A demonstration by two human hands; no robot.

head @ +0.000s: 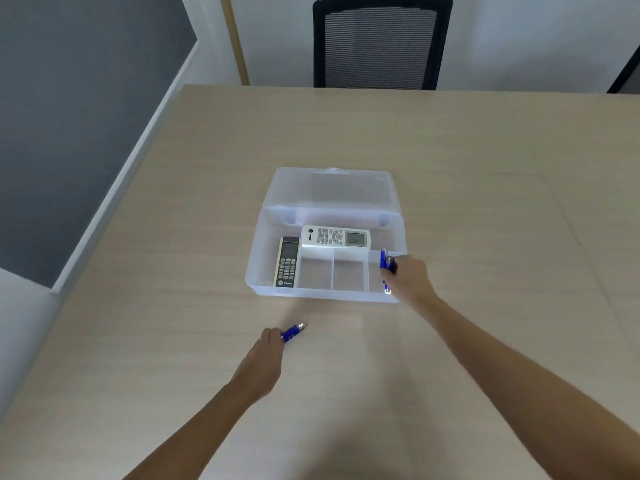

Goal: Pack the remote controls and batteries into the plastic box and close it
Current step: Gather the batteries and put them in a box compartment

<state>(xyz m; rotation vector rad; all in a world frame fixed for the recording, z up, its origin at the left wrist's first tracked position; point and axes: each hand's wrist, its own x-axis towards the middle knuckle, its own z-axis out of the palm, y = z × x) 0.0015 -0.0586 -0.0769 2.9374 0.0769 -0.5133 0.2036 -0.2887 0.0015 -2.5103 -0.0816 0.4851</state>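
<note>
A clear plastic box [258, 268] sits open mid-table, its lid [332, 187] folded back flat. A white remote [335, 237] lies across the rear compartment. A dark, slim remote [287, 261] lies lengthwise in the left one. My right hand [410, 280] hovers over the box's right small compartment, gripping blue batteries [385, 261]. Another blue battery [386, 288] shows below that hand, inside the same compartment. In front of the box, my left hand [265, 358] holds blue batteries [292, 333] just above the table.
The light wooden table [450, 150] stretches wide around the box. A black mesh office chair [381, 43] stands behind its far edge. Two middle front compartments [332, 275] of the box hold nothing.
</note>
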